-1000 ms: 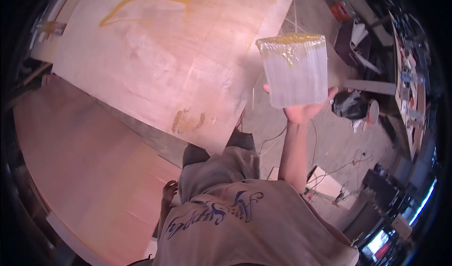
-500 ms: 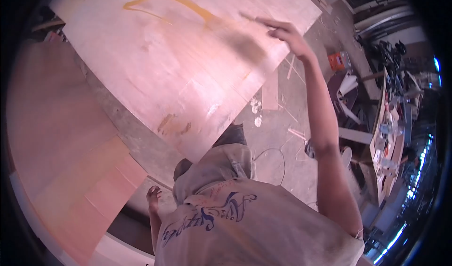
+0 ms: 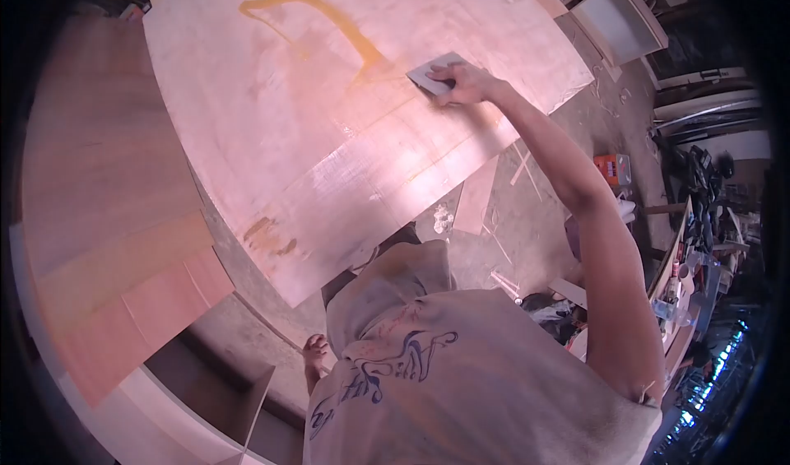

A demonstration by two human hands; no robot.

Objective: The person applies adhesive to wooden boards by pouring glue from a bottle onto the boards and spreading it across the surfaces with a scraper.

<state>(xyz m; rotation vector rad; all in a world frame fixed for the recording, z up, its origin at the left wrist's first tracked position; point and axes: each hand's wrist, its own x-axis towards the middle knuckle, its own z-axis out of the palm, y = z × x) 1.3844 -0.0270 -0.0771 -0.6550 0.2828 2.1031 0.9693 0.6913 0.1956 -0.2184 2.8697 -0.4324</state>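
My right hand (image 3: 462, 85) grips a thin, flat, light-coloured spreader (image 3: 434, 72), which lies against the large pale wooden board (image 3: 247, 127) in front of me. A thick yellow strip of glue (image 3: 329, 19) curves across the board's upper part, to the left of the spreader. Below the hand, the surface has wet, shiny streaks. Down by my side hangs my left hand (image 3: 314, 351), its fingers loosely curled and slightly apart, with nothing seen in them. It touches neither the board nor the glue.
Stacked wooden sheets (image 3: 115, 185) stand on the left, above an open-fronted cabinet (image 3: 239, 383). On the floor to the right are wood offcuts (image 3: 476, 197) and an orange box (image 3: 612, 169). A cluttered workbench (image 3: 679, 292) runs along the right side.
My right hand, blurred and near the board's right edge before, has come left onto the board with the spreader now clear. My view has shifted. My left hand still hangs low.
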